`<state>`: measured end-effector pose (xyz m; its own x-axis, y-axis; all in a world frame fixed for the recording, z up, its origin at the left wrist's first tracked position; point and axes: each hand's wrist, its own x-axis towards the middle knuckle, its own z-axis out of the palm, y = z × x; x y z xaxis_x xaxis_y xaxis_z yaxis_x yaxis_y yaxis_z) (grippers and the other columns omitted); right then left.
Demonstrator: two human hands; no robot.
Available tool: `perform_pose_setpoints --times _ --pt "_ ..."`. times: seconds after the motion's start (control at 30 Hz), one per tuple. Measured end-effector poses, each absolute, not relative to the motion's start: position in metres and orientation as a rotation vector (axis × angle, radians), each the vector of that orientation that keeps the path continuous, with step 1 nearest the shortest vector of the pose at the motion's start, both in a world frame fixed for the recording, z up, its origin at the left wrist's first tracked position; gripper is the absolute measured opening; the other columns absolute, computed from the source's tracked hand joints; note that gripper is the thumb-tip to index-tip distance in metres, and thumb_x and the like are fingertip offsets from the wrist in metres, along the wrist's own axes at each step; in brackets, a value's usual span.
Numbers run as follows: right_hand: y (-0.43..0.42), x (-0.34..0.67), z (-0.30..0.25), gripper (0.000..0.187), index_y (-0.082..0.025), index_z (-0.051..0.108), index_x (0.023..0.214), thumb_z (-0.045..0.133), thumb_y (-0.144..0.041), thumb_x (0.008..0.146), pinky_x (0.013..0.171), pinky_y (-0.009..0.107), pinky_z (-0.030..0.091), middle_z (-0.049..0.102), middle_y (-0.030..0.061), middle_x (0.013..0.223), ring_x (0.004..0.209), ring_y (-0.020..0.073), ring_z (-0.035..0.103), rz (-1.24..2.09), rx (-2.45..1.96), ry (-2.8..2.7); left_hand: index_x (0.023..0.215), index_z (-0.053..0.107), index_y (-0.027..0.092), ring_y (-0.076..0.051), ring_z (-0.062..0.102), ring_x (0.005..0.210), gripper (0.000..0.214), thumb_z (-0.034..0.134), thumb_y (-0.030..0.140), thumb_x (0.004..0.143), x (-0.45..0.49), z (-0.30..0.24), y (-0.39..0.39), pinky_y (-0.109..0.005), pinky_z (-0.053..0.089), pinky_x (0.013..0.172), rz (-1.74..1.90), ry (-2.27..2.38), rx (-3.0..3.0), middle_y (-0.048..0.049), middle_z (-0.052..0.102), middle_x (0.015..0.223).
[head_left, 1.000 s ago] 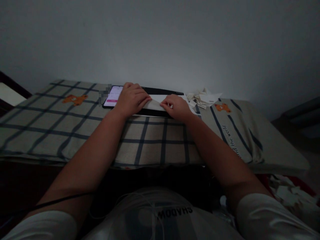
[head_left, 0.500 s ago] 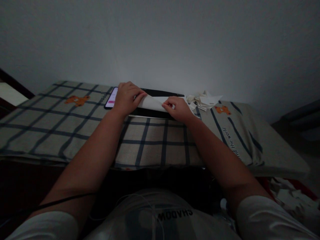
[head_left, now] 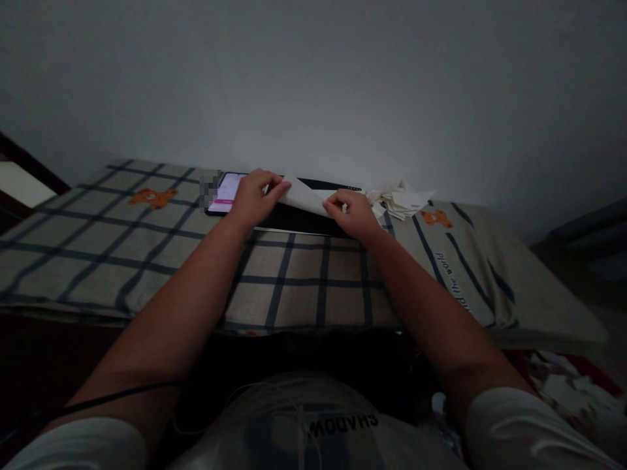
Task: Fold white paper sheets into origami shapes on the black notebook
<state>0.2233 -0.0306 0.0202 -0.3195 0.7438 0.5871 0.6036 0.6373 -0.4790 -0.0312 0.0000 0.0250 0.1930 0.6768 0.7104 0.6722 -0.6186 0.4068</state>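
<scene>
A white sheet of paper (head_left: 306, 194) lies folded over a dark flat board (head_left: 294, 219) on the checked cloth, near the wall. My left hand (head_left: 252, 199) pinches the paper's left corner and lifts it off the board. At the sheet's right end, my right hand (head_left: 353, 213) has its fingers curled on the paper and presses it down. The room is dim, so fine detail of the fold is hard to see.
A lit phone (head_left: 224, 192) lies left of my left hand. A heap of folded white paper pieces (head_left: 401, 196) sits right of the board. The checked cloth (head_left: 112, 228) with orange bear prints covers the surface. More white scraps (head_left: 573, 391) lie low at the right.
My left hand has raised the paper's left corner up and over toward the right, so the sheet now stands off the board. My right hand has stayed on the right end.
</scene>
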Motion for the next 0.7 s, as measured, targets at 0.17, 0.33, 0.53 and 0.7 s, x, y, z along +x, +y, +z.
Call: perform_pose_setpoints --times 0.17,0.33,0.53,0.7 --pt "-0.037 0.219 0.025 0.043 -0.019 0.063 0.07 0.054 -0.054 0.094 0.07 0.033 0.039 0.062 0.0024 0.071 0.071 0.0175 0.054 0.437 -1.028 -2.021 0.083 0.067 0.021 -0.019 0.059 0.083 0.023 0.06 0.041 0.093 -0.03 0.03 -0.007 -0.034 0.047 0.081 1.416 1.224 2.417 -0.0032 0.068 0.085" --pt "-0.035 0.209 0.026 0.058 -0.019 0.073 0.087 0.051 -0.072 0.091 0.07 0.031 0.042 0.064 0.0027 0.077 0.076 0.0177 0.055 0.698 -1.016 -1.83 0.086 0.071 0.02 -0.02 0.062 0.086 0.028 0.058 0.044 0.092 -0.023 0.033 -0.012 -0.035 0.048 0.084 1.239 1.102 2.463 -0.0043 0.07 0.088" --pt "-0.032 0.197 0.015 0.051 -0.021 0.075 0.104 0.064 -0.066 0.084 0.06 0.027 0.039 0.06 -0.0008 0.074 0.066 0.0134 0.049 1.045 -0.993 -1.702 0.081 0.07 0.019 -0.021 0.063 0.087 0.033 0.053 0.045 0.093 -0.015 0.032 -0.014 -0.036 0.048 0.085 1.158 1.006 2.481 -0.0051 0.069 0.084" --pt "-0.032 0.194 0.013 0.049 -0.021 0.073 0.104 0.073 -0.062 0.077 0.057 0.024 0.04 0.067 0.0017 0.09 0.072 0.0125 0.054 1.272 -0.857 -1.564 0.071 0.063 0.02 -0.019 0.061 0.081 0.035 0.055 0.048 0.091 -0.013 0.03 -0.015 -0.034 0.047 0.08 1.153 0.963 2.471 -0.003 0.066 0.076"
